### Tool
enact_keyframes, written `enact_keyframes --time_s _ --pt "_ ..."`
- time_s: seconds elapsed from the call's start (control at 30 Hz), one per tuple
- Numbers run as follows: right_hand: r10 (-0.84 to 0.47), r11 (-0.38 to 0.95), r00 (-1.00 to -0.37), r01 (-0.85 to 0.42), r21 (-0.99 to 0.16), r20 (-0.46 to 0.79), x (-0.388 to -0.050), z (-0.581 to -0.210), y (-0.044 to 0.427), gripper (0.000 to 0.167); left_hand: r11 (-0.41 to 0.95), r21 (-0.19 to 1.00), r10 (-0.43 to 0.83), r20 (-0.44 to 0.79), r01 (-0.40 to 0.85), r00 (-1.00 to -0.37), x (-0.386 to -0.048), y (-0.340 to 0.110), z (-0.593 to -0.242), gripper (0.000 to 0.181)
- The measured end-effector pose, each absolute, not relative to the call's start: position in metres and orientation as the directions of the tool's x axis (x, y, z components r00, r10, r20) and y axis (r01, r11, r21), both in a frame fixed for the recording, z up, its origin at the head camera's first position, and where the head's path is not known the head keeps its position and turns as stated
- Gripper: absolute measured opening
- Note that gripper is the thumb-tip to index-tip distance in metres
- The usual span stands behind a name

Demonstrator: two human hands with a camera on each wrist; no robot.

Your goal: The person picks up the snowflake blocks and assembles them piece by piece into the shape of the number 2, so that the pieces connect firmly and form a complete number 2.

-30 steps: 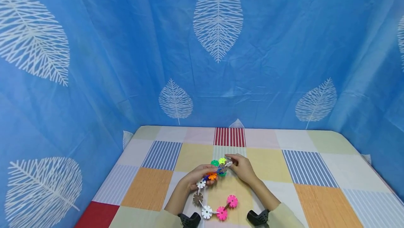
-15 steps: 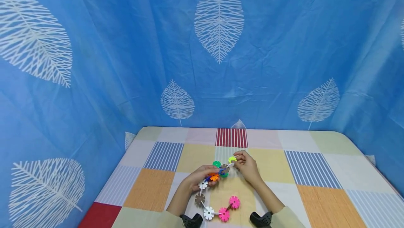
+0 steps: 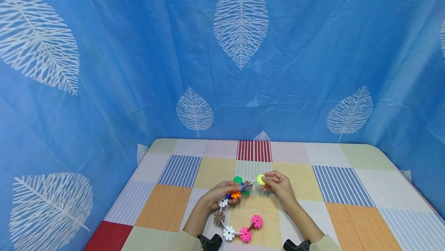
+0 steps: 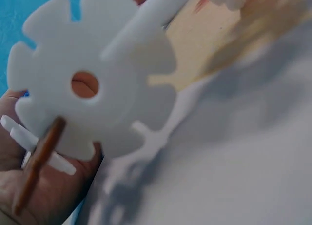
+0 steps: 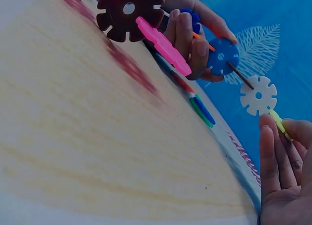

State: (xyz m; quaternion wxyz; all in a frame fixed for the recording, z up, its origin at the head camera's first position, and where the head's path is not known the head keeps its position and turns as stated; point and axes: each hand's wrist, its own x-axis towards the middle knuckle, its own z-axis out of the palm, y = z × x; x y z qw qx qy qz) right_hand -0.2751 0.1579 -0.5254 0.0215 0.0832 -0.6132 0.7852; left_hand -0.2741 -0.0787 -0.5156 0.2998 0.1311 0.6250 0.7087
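Observation:
A chain of slotted flower-shaped plastic discs hangs from my left hand (image 3: 220,195), whose thumb and fingers pinch it near a blue disc (image 5: 223,56). An orange disc (image 3: 235,194) sits by those fingers. Past the blue disc come a brown disc (image 3: 248,185) and a white disc (image 5: 258,95) at the chain's right end. My right hand (image 3: 279,187) pinches a yellow disc (image 3: 261,179) between thumb and fingers. In the right wrist view the yellow disc is edge-on and meets the white disc's rim; how deep it sits in the slot I cannot tell.
The chain's other end runs toward me through a brown disc (image 3: 219,218) and a white disc (image 3: 228,233) to pink discs (image 3: 245,234). Green discs (image 3: 238,179) lie beyond my left fingers on the patchwork tablecloth (image 3: 295,177). A blue leaf-print curtain (image 3: 288,69) surrounds the table.
The yellow disc, earlier behind the chain, has moved right in my right hand to the white disc's outer side. My left hand stays nearly still on the chain.

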Motion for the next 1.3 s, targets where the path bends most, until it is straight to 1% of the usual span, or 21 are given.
enact_keyframes --time_s 0.23,0.43,0.7,0.93,1.13,1.3 --pt "-0.088 -0.222 -0.981 -0.149 -0.964 0.172 -0.2756 -0.5274 0.1587 0.028 -0.023 0.967 0.596 -0.189 -0.252 -0.78 -0.2738 -0.0787 -0.516 0.023" --pt "-0.095 -0.198 -0.98 -0.156 -0.968 0.177 -0.2751 -0.5262 0.1597 0.029 -0.024 0.968 0.597 -0.188 -0.251 -0.78 -0.2735 -0.0789 -0.5149 0.023" --pt "-0.1 -0.198 -0.977 -0.164 -0.966 0.187 -0.2751 -0.5274 0.1596 0.021 -0.035 0.966 0.602 -0.184 -0.256 -0.777 -0.2749 -0.0785 -0.5164 0.019" --pt "-0.151 -0.178 -0.963 -0.198 -0.964 0.225 -0.2751 -0.5294 0.1599 0.027 -0.026 0.97 0.612 -0.177 -0.243 -0.77 -0.2744 -0.0775 -0.5171 0.02" --pt "-0.189 -0.172 -0.959 -0.177 -0.969 0.209 -0.2746 -0.5289 0.1586 0.03 -0.012 0.977 0.633 -0.156 -0.212 -0.759 -0.2738 -0.0773 -0.5169 0.021" --pt "-0.195 -0.188 -0.961 -0.159 -0.969 0.196 -0.2745 -0.5292 0.1569 0.031 -0.014 0.98 0.626 -0.145 -0.196 -0.767 -0.273 -0.079 -0.5176 0.023"
